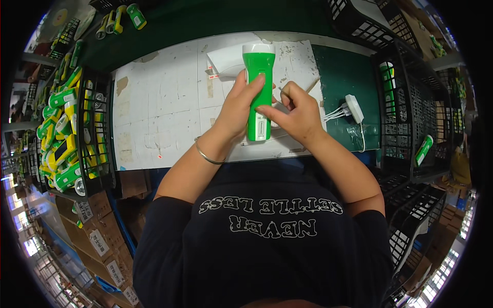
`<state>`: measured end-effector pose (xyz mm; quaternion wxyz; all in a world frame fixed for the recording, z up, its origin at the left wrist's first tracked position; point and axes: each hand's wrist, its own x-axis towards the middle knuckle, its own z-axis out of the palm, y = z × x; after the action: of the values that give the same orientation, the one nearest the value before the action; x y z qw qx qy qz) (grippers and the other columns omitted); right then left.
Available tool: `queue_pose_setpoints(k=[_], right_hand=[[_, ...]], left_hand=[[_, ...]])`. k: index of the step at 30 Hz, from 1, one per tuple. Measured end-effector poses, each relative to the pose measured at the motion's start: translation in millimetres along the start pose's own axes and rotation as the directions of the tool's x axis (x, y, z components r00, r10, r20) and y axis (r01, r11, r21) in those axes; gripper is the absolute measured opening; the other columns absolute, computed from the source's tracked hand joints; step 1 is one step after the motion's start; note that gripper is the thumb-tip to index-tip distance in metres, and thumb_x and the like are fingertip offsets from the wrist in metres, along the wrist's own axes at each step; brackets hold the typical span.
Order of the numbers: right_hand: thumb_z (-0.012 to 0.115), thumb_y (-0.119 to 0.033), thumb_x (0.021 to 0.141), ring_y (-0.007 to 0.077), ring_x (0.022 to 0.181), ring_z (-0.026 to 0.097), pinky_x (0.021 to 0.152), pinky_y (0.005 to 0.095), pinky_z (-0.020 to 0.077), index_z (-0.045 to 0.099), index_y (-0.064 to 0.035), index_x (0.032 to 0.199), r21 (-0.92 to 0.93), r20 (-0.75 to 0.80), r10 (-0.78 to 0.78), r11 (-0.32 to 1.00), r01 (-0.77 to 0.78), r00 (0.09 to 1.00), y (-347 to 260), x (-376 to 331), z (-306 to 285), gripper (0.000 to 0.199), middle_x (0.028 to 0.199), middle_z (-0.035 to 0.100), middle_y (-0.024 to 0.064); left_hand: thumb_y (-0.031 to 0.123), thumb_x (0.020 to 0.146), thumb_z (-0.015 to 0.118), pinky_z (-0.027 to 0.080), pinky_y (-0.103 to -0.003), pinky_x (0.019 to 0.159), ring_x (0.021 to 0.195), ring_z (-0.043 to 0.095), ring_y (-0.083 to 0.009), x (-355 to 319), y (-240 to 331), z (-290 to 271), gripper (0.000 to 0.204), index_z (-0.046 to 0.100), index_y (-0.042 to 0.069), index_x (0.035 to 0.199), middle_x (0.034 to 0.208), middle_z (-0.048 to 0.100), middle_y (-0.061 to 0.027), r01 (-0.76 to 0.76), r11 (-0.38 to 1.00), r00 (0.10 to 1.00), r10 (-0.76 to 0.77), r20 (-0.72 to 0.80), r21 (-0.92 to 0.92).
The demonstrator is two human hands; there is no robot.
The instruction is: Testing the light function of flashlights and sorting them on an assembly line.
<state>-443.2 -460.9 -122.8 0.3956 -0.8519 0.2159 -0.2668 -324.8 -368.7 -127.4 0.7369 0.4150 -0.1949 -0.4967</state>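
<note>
Green and yellow flashlights (64,138) are filling the black wire crate (100,169) at nine o'clock, packed in a jumble. A white, scuffed work mat (164,108) is covering the bench just right of that crate, lying over a dark green table (344,77).

The left hand (237,110) is wrapping around the green flashlight (258,87) from its left side, fingers clamped on the body, with a thin metal bangle (208,155) sitting on the wrist. The flashlight is standing near the centre of the view over the mat, its white head pointing toward twelve o'clock and its tail toward six.

The right hand (294,114) is closing its fingers together against the flashlight's right side, one fingertip pressing on the lower body and a thin pale stick (309,87) poking out toward one o'clock from the grip.

A white charger with cables (353,109) is lying on the green table at three o'clock of the hands. Further right, black plastic baskets (411,108) are holding a few more green flashlights (423,149).
</note>
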Motion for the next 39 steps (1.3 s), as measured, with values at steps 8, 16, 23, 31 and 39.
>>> queue_pose_setpoints(k=[8, 16, 23, 31, 39], right_hand=[[0.073, -0.021, 0.074, 0.0050, 0.054, 0.034, 0.046, 0.0219, 0.0294, 0.040, -0.0072, 0.059, 0.319, 0.085, 0.288, 0.899, -0.300, 0.954, 15, 24, -19, 0.038, 0.063, 0.044, -0.0037], [0.078, -0.024, 0.065, 0.0048, 0.066, 0.045, 0.057, 0.0197, 0.0352, 0.052, -0.0081, 0.119, 0.196, 0.580, 0.088, 0.950, -0.244, 0.810, 8, 45, -61, 0.061, 0.079, 0.054, -0.0017], [0.079, -0.011, 0.062, 0.0000, 0.055, 0.028, 0.050, 0.0152, 0.0265, 0.051, -0.0135, 0.121, 0.362, 0.557, 0.058, 0.881, -0.305, 0.829, 15, 44, -54, 0.066, 0.090, 0.051, -0.0032], [0.065, -0.026, 0.074, 0.0208, 0.073, 0.060, 0.065, 0.0320, 0.0478, 0.057, -0.0076, 0.104, -0.375, 0.296, 0.248, 0.918, -0.127, 0.922, 30, 44, 8, 0.036, 0.083, 0.060, 0.0062], [0.058, -0.023, 0.082, 0.0216, 0.067, 0.060, 0.062, 0.0326, 0.0472, 0.060, -0.0066, 0.089, -0.182, 0.207, 0.207, 0.968, -0.171, 0.956, 37, 37, 17, 0.018, 0.079, 0.062, 0.0080]], left_hand=[[0.028, 0.090, 0.052, 0.047, -0.029, 0.068, 0.076, 0.057, -0.0146, -11, 17, -10, 0.035, 0.045, 0.003, 0.113, 0.091, 0.057, -0.0080, 0.087, 0.919, 0.996, -0.081, -0.033, 0.385], [0.024, 0.076, 0.062, 0.048, -0.040, 0.071, 0.085, 0.060, -0.0311, -35, 57, -14, 0.041, 0.049, 0.011, 0.113, 0.096, 0.061, -0.0121, -0.272, 0.004, 0.960, -0.064, 0.272, 0.962], [0.027, 0.071, 0.067, 0.048, -0.037, 0.071, 0.081, 0.061, -0.0304, -49, 92, -41, 0.041, 0.053, 0.005, 0.104, 0.088, 0.062, -0.0140, -0.116, -0.152, 0.939, -0.340, 0.058, 0.982], [0.029, 0.074, 0.070, 0.043, -0.031, 0.082, 0.095, 0.054, -0.0203, -33, 41, -45, 0.064, 0.040, -0.001, 0.122, 0.106, 0.055, -0.0154, 0.101, 0.652, 0.971, -0.229, 0.069, 0.752], [0.021, 0.076, 0.070, 0.044, -0.027, 0.079, 0.090, 0.053, -0.0152, -29, 27, -53, 0.063, 0.037, 0.001, 0.125, 0.104, 0.052, -0.0099, 0.034, 0.640, 0.999, -0.016, -0.031, 0.768]])
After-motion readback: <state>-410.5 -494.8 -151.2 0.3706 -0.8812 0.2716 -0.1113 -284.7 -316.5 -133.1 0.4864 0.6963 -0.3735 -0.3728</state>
